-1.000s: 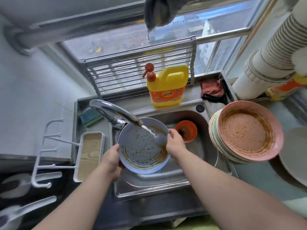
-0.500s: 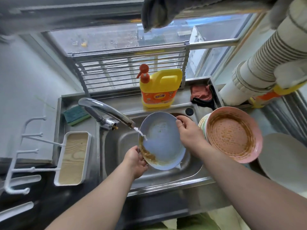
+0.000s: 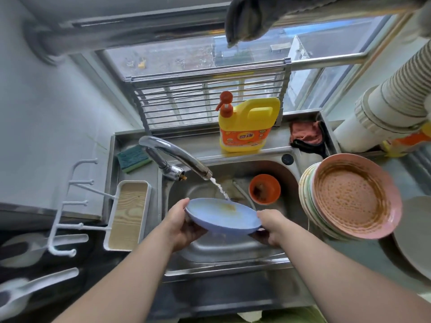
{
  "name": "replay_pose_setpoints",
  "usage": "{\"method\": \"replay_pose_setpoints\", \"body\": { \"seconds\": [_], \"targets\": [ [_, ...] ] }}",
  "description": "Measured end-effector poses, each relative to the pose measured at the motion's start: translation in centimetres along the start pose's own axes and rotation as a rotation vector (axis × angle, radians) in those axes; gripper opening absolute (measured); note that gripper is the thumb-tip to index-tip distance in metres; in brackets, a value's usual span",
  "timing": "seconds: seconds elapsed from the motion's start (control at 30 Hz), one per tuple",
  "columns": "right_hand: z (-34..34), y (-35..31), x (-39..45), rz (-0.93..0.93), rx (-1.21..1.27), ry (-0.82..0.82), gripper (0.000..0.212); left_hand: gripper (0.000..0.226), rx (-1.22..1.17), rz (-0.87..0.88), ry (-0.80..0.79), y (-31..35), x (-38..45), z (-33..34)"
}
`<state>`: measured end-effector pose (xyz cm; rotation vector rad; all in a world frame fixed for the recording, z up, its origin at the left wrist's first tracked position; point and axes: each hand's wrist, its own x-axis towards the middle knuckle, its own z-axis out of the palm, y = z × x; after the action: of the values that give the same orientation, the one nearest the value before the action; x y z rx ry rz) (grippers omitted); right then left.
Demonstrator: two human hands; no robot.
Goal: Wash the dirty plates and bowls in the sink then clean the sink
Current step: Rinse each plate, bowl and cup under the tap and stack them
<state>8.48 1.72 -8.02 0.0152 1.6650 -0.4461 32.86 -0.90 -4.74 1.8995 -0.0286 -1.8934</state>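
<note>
Rinsing blue plate [image 3: 221,216] under tap [image 3: 173,157], over sink [image 3: 233,247].

Left hand [image 3: 180,223] and right hand [image 3: 271,226] each grip opposite plate rims; plate nearly flat, some sauce left. Risk: wet rim slips, plate drops into the sink or onto orange bowl [image 3: 264,188] close behind. Dirty plate stack [image 3: 347,199] leans at sink's right edge, could slide if bumped. Soap bottle [image 3: 248,125], sponge [image 3: 133,158] behind, out of the way.
</note>
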Motion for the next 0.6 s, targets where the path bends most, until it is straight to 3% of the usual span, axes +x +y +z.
{"method": "replay_pose_setpoints", "body": {
  "seconds": [0.13,0.33,0.6],
  "targets": [
    [2.4,0.7,-0.2,-0.069,-0.035,-0.094,0.014,0.033,0.121,0.124,-0.055,1.1,-0.2,-0.9],
    [4.2,0.2,-0.4,-0.204,-0.025,-0.083,0.016,0.032,0.12,0.26,-0.041,1.0,-0.1,-2.8],
    [1.3,-2.1,-2.6,-0.475,-0.097,0.031,0.025,0.037,-0.036,0.073,-0.042,-1.7,0.3,0.3]
  ]
}}
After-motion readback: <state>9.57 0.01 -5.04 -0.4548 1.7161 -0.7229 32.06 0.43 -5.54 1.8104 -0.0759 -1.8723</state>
